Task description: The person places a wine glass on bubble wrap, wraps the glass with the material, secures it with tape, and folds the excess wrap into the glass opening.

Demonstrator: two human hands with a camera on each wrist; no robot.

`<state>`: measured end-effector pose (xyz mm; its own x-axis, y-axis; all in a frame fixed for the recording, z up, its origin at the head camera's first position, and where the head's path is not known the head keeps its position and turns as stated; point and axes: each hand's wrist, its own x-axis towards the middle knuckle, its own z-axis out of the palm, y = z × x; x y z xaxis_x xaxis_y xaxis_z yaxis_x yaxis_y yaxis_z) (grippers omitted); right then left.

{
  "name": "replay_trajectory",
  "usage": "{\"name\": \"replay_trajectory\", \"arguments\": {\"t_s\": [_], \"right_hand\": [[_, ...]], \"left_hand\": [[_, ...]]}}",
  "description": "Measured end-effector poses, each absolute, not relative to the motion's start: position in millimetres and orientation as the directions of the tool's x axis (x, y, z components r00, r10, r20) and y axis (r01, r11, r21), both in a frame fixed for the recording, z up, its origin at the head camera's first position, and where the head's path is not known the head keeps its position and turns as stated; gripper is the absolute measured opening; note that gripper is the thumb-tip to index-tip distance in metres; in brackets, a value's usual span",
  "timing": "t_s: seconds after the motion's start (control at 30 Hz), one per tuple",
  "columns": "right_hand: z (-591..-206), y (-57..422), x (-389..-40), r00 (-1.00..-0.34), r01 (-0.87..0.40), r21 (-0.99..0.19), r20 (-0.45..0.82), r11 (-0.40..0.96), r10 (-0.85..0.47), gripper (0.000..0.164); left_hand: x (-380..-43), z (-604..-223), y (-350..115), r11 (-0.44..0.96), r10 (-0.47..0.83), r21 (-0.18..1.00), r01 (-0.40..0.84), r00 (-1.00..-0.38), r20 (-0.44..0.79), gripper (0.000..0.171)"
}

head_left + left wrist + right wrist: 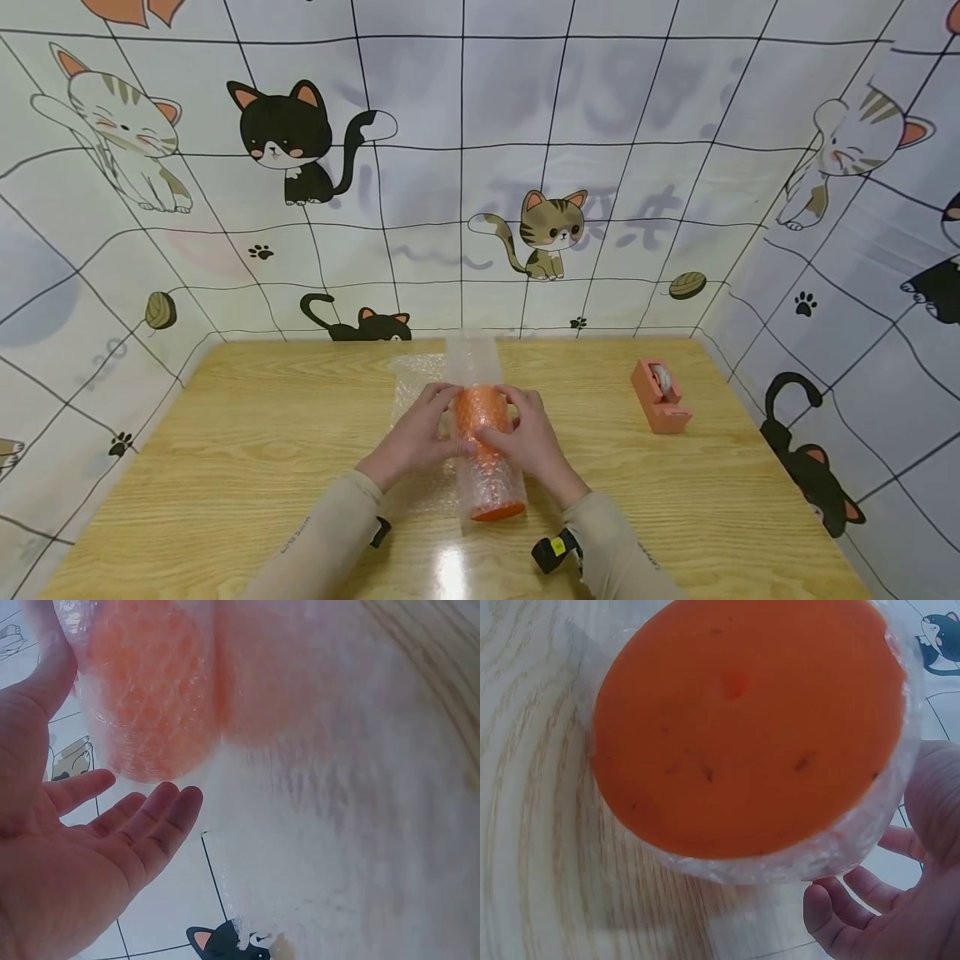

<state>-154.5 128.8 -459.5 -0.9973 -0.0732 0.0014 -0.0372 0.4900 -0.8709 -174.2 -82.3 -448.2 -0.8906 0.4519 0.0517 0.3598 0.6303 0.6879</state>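
Note:
An orange cylinder lies on the table with its round base toward me, a layer of clear bubble wrap around its side. My left hand grips the wrapped cylinder from the left, thumb along its top. From the right, my right hand holds it the same way, its thumb across the top as well. Loose bubble wrap lies flat under and left of the cylinder. Wrap also sticks out past the cylinder's far end. The orange base shows uncovered in the right wrist view.
A pink tape dispenser with a roll of tape stands at the right on the wooden table. Cloth printed with cats hangs behind the table and along both sides.

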Motion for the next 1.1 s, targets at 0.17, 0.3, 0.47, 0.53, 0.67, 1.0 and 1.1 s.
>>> {"name": "replay_trajectory", "arguments": {"t_s": [0.17,0.3,0.47,0.53,0.67,1.0,1.1], "right_hand": [[-460,129,-155,-0.997,-0.036,-0.878,0.000,0.477,-0.075,0.070],[-460,130,-157,-0.996,-0.042,-0.881,-0.001,0.472,-0.090,0.069],[-461,134,-158,-0.991,-0.059,-0.891,-0.002,0.450,-0.133,0.060],[-461,136,-158,-0.989,-0.071,-0.894,0.007,0.442,-0.146,0.054],[-459,138,-158,-0.986,-0.098,-0.893,0.028,0.438,-0.164,0.048],[-457,138,-157,-0.986,-0.071,-0.909,0.000,0.411,-0.169,0.052],[-458,138,-156,-0.987,-0.041,-0.916,-0.025,0.400,-0.157,0.058]], "left_hand": [[-175,-450,-82,0.631,0.452,0.684,0.366,-0.890,0.060,0.092],[-175,-452,-82,0.627,0.451,0.684,0.372,-0.890,0.071,0.090],[-175,-453,-83,0.617,0.452,0.696,0.368,-0.889,0.069,0.088],[-175,-453,-84,0.611,0.453,0.704,0.364,-0.889,0.066,0.087],[-175,-453,-86,0.604,0.459,0.710,0.363,-0.886,0.063,0.084],[-174,-456,-92,0.616,0.444,0.715,0.330,-0.895,0.031,0.088],[-174,-458,-95,0.608,0.434,0.730,0.311,-0.901,0.022,0.087]]}}
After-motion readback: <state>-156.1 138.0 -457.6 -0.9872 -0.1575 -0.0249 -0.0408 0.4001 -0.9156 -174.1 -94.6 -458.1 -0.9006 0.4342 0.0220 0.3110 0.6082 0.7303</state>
